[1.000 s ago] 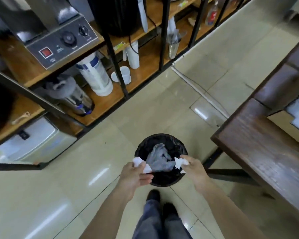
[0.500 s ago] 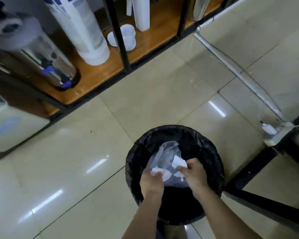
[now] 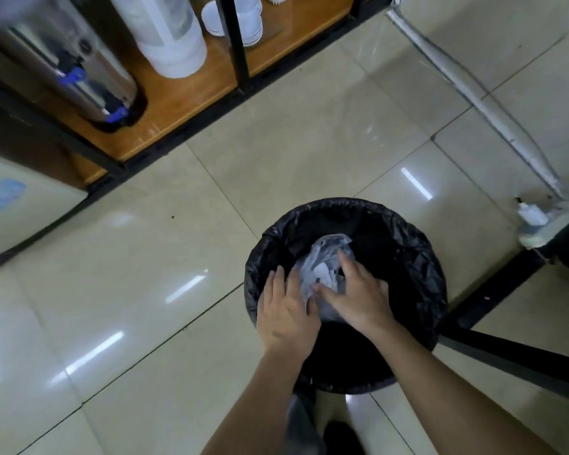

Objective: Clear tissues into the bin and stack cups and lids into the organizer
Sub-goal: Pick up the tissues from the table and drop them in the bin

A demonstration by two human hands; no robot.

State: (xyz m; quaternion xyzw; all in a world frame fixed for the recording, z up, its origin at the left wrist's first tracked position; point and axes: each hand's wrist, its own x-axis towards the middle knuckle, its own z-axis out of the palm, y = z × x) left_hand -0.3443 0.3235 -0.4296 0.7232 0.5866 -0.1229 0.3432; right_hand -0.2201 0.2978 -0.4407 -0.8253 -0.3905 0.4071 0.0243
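Note:
A round bin (image 3: pixel 404 257) lined with a black bag stands on the tiled floor just ahead of my feet. Inside it lies a crumpled clear plastic bag (image 3: pixel 326 254) with white tissue (image 3: pixel 324 274) on top. My left hand (image 3: pixel 284 315) and my right hand (image 3: pixel 358 297) are both over the bin's mouth, palms down, fingers spread, with nothing held in them. The right hand's fingers rest on the plastic bag. White cups and lids (image 3: pixel 243 18) sit on a wooden shelf at the top.
A low wooden shelf with black metal posts (image 3: pixel 237 44) runs along the top left, holding a steel urn (image 3: pixel 89 77) and a white cup sleeve (image 3: pixel 168 37). A black table leg (image 3: pixel 493 290) and floor bar lie right of the bin. A taped cable (image 3: pixel 473 103) crosses the floor.
Both hands held white tissue over the bin, lowered into it and let go; the fingers are spread now. The view has dropped closer to the bin.

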